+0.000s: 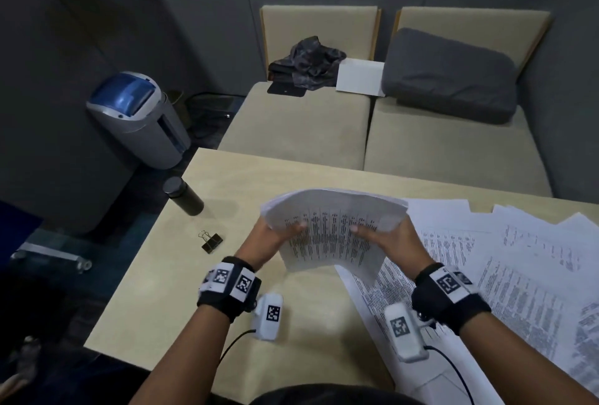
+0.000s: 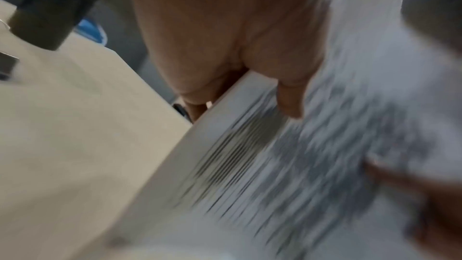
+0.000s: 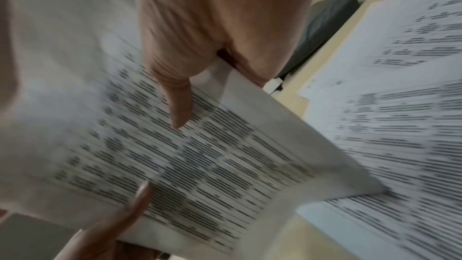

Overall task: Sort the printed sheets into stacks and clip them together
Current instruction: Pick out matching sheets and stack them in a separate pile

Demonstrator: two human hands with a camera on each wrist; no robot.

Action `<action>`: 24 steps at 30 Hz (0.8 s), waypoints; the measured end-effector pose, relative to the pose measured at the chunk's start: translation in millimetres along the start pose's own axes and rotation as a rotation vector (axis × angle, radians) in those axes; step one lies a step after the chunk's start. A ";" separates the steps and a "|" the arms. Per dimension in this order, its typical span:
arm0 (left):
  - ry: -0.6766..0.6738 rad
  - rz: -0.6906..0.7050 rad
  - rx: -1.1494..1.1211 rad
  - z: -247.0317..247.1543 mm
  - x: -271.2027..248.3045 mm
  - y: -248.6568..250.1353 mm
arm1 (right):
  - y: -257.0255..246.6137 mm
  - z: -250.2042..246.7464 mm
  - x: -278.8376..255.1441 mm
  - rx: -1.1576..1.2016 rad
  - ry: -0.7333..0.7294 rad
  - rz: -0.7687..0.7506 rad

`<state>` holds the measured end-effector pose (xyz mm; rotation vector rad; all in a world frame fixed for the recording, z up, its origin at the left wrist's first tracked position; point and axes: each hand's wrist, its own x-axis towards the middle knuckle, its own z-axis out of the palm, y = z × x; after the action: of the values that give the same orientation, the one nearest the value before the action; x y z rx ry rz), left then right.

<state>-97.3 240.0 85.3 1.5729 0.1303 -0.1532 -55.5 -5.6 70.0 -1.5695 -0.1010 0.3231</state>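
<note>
While we hold it: left hand (image 1: 264,237) and right hand (image 1: 393,237) each pinch a side edge of the stack of printed sheets (image 1: 334,233), lifted above the table (image 1: 162,291).
Handling: we judge it light, floppy, slippery; it bows, so support both edges.
Loose sheets (image 1: 505,262): thin, fanned flat at right.
Binder clip (image 1: 210,241): black, hard, left of the stack.
Bottle (image 1: 183,194): dark cylinder, farther left.

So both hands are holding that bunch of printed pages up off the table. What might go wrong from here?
1. The held stack bows and its far edges look uneven; pinched only at its sides by the left hand and right hand, sheets might slip out.
2. Dropped sheets could mix back into the loose sheets spread beneath on the right.
3. The binder clip lies apart on the left; reaching it means freeing one hand.
</note>
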 end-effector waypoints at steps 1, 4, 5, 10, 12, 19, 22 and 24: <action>-0.002 -0.076 0.054 2.7 -3.1 -17.9 | 13.2 -0.3 -2.6 -0.025 -0.015 0.032; 0.112 -0.115 0.280 10.1 -4.4 -68.2 | 44.0 -5.7 -7.3 -0.085 -0.031 0.113; 0.180 -0.075 0.344 13.1 -2.0 -75.1 | 48.9 -10.0 -7.3 -0.128 -0.036 0.123; 0.365 -0.004 0.602 -6.3 8.4 -64.1 | 75.8 -68.9 -5.3 -0.418 0.064 0.253; 0.375 -0.079 0.707 -28.2 11.0 -72.6 | 100.2 -106.4 -9.1 -0.646 0.099 0.395; 0.217 -0.565 0.610 -71.1 -9.2 -146.7 | 150.8 -131.3 -39.4 -1.021 0.071 0.588; 0.137 -0.640 0.609 -62.4 -18.3 -162.1 | 163.9 -116.9 -44.1 -0.964 0.031 0.608; 0.090 -0.638 0.619 -53.1 -20.9 -164.2 | 163.7 -107.9 -41.0 -0.821 0.055 0.600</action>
<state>-146.5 294.6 -72.2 2.1074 0.7111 -0.6719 -88.3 -125.5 -87.0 -2.4112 0.3300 0.7726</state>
